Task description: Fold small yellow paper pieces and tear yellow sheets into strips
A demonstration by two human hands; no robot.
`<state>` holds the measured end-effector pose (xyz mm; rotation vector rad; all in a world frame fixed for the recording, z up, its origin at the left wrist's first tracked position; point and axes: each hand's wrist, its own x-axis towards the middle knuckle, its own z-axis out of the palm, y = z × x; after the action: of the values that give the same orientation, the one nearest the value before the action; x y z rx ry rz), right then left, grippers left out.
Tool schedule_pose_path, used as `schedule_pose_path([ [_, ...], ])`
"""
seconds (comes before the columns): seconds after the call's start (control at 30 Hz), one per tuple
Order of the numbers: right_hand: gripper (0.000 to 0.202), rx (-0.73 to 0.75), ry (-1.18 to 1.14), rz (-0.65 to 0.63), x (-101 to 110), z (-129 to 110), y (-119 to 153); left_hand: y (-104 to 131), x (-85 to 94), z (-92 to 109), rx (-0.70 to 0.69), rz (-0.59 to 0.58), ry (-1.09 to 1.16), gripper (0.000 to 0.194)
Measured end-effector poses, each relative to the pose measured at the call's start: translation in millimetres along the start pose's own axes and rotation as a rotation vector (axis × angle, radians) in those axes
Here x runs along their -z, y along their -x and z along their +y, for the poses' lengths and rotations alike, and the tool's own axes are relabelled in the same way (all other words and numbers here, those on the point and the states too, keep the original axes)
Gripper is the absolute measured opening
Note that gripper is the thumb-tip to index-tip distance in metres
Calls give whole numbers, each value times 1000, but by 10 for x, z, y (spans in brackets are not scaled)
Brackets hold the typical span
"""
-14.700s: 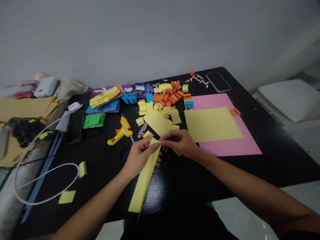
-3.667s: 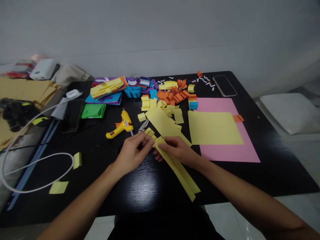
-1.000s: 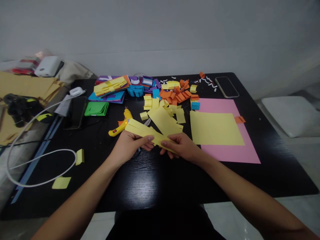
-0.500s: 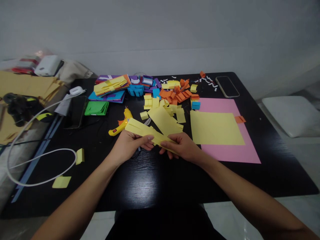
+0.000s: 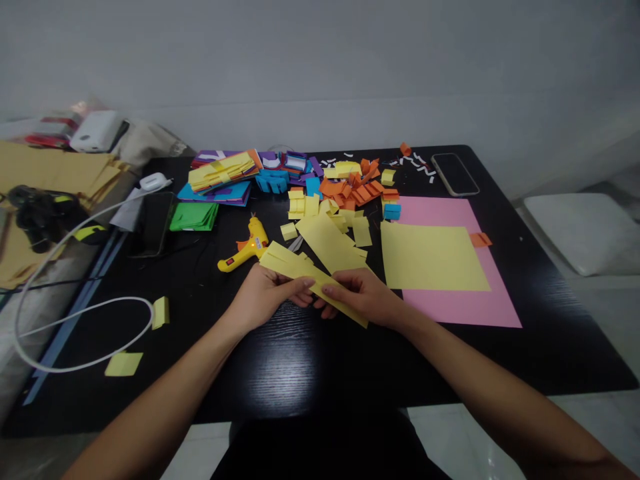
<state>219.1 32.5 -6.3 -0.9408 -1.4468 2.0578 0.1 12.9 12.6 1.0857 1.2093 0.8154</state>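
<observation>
My left hand (image 5: 273,291) pinches a long yellow paper strip (image 5: 295,265) near its upper left end, thumb on top. On the same strip, farther down to the right, my right hand (image 5: 357,293) is closed with its thumb pressed over the paper. The strip slants down to the right across both hands and shows a lengthwise line. Behind it lies a wider yellow paper piece (image 5: 327,243), its lower end partly covered by my right hand. Scissors (image 5: 296,244) show only in part under the papers. A yellow glue gun (image 5: 250,245) rests just beyond my left hand.
Yellow sheet (image 5: 433,257) overlaps a pink sheet (image 5: 455,310) at right. Folded orange pieces (image 5: 353,190), green papers (image 5: 194,217) and a yellow-topped paper stack (image 5: 223,171) lie behind. Phones are at back right (image 5: 455,175) and left (image 5: 151,223). A white cable (image 5: 83,309) loops at left.
The yellow strip has shifted right and down, so more of its lower end sticks out past my right hand. More of the glue gun shows. My left hand has moved slightly right.
</observation>
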Motion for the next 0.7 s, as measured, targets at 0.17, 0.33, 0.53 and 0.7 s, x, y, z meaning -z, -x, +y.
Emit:
schedule_pose_path([
  [0.17,39,-1,-21,24,-12,1,5,4,-15,4,-8,7,-12,21],
  [0.33,41,-7,7,13,-4,2,2,-1,-38,-9,-13,8,-30,22],
  [0.53,36,0,-14,32,9,49,-16,14,-89,-12,-17,-17,11,16],
  [0.7,34,8,-13,65,-13,55,-22,8,-100,-33,-16,-16,16,13],
])
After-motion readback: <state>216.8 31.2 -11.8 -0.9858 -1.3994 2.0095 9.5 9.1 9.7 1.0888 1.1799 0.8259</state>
